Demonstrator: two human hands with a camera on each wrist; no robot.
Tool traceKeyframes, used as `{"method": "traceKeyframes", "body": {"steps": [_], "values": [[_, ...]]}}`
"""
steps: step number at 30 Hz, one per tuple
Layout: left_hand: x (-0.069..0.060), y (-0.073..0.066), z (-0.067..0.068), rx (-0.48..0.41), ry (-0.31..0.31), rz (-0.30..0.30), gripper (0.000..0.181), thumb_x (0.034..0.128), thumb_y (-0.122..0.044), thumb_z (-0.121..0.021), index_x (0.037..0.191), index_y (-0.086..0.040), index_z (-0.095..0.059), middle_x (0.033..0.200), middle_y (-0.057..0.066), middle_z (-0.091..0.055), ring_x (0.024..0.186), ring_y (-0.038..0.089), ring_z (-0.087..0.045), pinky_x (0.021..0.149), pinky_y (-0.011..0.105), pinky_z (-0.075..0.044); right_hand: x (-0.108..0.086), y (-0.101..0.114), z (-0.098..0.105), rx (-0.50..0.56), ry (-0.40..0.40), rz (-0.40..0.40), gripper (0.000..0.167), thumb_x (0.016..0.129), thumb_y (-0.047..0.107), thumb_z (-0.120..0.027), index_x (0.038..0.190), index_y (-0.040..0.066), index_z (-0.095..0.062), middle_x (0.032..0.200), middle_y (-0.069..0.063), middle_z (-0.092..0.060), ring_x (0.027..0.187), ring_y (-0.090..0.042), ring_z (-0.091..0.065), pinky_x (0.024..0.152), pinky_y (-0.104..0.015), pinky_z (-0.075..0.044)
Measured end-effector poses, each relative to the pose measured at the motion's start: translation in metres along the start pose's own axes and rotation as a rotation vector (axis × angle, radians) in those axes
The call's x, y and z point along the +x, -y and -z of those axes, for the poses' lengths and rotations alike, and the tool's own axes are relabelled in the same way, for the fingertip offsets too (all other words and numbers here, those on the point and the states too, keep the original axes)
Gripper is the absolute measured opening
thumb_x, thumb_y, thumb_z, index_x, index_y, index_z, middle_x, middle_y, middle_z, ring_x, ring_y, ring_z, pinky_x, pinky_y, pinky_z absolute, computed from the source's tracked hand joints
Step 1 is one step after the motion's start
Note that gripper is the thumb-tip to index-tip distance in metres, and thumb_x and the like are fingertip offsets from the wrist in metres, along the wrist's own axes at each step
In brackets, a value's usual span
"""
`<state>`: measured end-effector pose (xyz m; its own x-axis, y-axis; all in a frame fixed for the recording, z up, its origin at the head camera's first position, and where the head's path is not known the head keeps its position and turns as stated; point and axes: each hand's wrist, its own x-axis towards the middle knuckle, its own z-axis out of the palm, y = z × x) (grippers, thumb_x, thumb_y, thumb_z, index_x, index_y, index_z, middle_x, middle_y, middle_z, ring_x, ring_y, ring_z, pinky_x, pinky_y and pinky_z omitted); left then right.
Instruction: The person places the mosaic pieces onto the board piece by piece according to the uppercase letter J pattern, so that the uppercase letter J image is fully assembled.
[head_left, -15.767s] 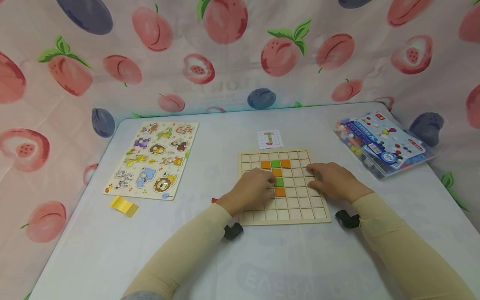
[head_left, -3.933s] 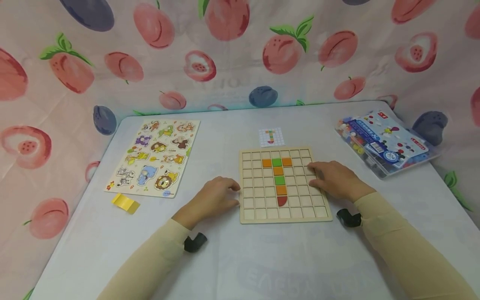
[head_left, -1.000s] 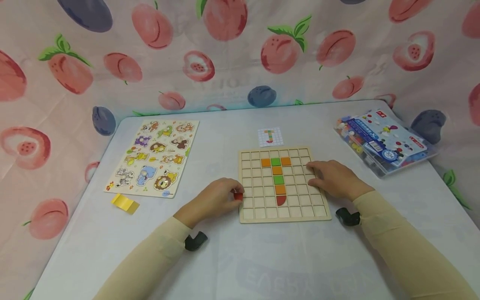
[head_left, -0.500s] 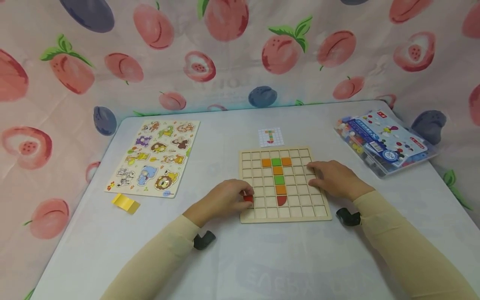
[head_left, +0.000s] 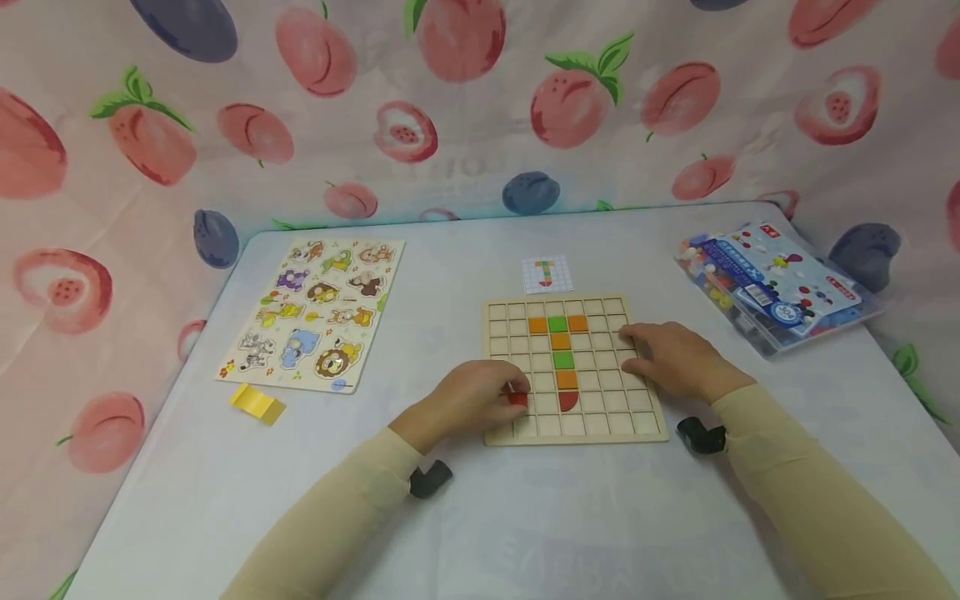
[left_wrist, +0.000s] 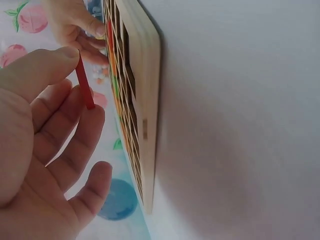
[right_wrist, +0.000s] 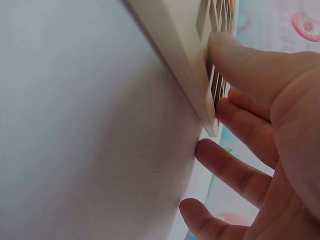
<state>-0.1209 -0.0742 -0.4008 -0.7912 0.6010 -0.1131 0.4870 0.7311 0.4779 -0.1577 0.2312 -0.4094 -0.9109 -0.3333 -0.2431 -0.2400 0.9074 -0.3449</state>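
Note:
My left hand (head_left: 468,404) pinches a thin red tile (left_wrist: 84,82) between thumb and fingertips, above the left part of the wooden grid board (head_left: 611,423). Set in the board are orange and green square tiles (head_left: 563,360) in a T shape. At the foot of its stem lies a red tile with a rounded corner (head_left: 569,402). My right hand (head_left: 675,358) rests on the board's right edge; in the right wrist view the thumb touches the rim and the fingers are loosely extended. The held tile's full outline is partly hidden by the fingers.
A small pattern card (head_left: 547,274) lies just behind the board. To the left are an animal puzzle board (head_left: 311,317) and a folded yellow strip (head_left: 257,404). A clear plastic box of colourful pieces (head_left: 780,287) sits at the back right.
Since the early frame, a rounded red tile has appeared at the stem's foot. Over the last second, my left hand moved right over the board with another red tile; my right hand stayed.

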Motion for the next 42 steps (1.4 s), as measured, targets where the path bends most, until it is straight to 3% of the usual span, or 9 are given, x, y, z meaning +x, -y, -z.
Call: {"method": "traceKeyframes", "body": {"steps": [7,15,33,42], "values": [[0.008,-0.01,-0.004,0.059,-0.019,-0.009,0.014,0.0889,-0.025,-0.075,0.101,-0.018,-0.074,0.084,-0.011,-0.064,0.074,0.008,-0.054,0.066,0.023,-0.045,0.001,-0.002,-0.002,0.009,0.01,-0.016,0.06,0.096,0.03,-0.068,0.145,-0.001,-0.049,0.14,-0.026,-0.053,0.128,-0.048,-0.047,0.105,-0.062,-0.036],[0.015,-0.016,-0.009,0.08,-0.027,-0.043,0.014,0.0906,-0.023,-0.072,0.103,-0.017,-0.075,0.087,-0.011,-0.066,0.074,0.007,-0.053,0.067,0.021,-0.043,0.001,-0.004,-0.002,0.001,0.002,-0.014,0.06,0.096,0.03,-0.068,0.144,0.0,-0.049,0.139,-0.026,-0.054,0.127,-0.048,-0.048,0.105,-0.062,-0.036],[0.022,-0.025,-0.015,0.177,-0.031,-0.045,0.011,0.0889,-0.021,-0.072,0.099,-0.016,-0.073,0.079,-0.011,-0.061,0.073,0.008,-0.053,0.065,0.023,-0.043,0.0,-0.001,0.0,0.001,-0.004,0.004,0.058,0.096,0.027,-0.067,0.144,-0.001,-0.05,0.138,-0.026,-0.055,0.125,-0.048,-0.049,0.104,-0.062,-0.037],[0.024,-0.028,-0.015,0.18,-0.017,-0.024,0.009,0.0886,-0.021,-0.073,0.097,-0.017,-0.073,0.079,-0.012,-0.061,0.073,0.008,-0.053,0.064,0.024,-0.043,0.0,-0.002,0.0,0.005,0.001,0.006,0.059,0.097,0.028,-0.066,0.145,-0.001,-0.049,0.139,-0.026,-0.054,0.126,-0.048,-0.049,0.104,-0.062,-0.036]]}}
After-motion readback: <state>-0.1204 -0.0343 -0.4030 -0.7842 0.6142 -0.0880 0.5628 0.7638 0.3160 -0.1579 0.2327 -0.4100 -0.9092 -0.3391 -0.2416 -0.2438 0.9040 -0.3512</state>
